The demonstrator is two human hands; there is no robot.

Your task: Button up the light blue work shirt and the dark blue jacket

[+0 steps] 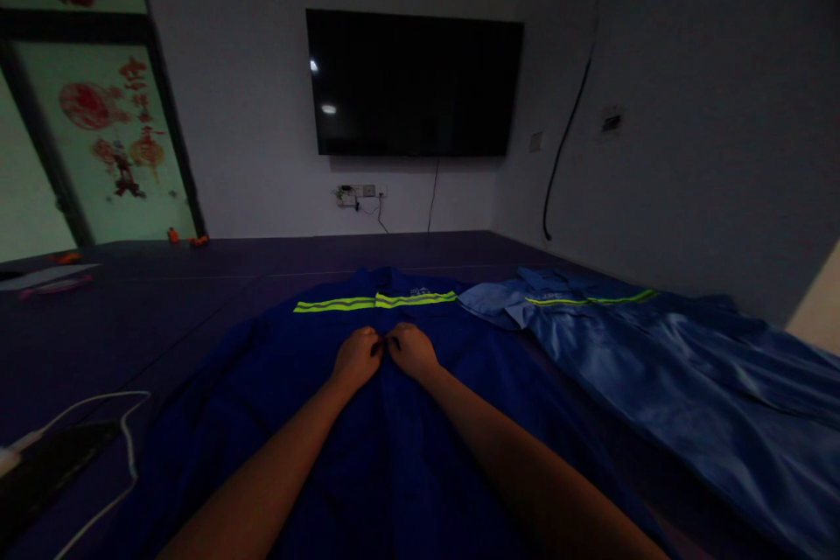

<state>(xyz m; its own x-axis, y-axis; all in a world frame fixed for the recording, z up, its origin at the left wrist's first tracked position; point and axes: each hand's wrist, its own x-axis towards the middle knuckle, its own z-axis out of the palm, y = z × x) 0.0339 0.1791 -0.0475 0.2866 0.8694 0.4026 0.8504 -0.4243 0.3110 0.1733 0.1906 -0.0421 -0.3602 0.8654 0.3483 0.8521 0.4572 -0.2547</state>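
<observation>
A dark blue work jacket lies spread flat in front of me, with a yellow-green reflective stripe across its chest. My left hand and my right hand meet at its front placket, just below the stripe. Both have their fingers curled in and pinch the placket edge from either side. Whether a button or other fastener is between the fingertips is hidden. To the right lies a second, lighter blue work garment with a similar stripe, its left part touching the jacket.
A black phone-like slab and a white cable lie at the lower left. Farther left is a flat pale object. A television hangs on the far wall, with sockets below. Small orange objects sit near the door.
</observation>
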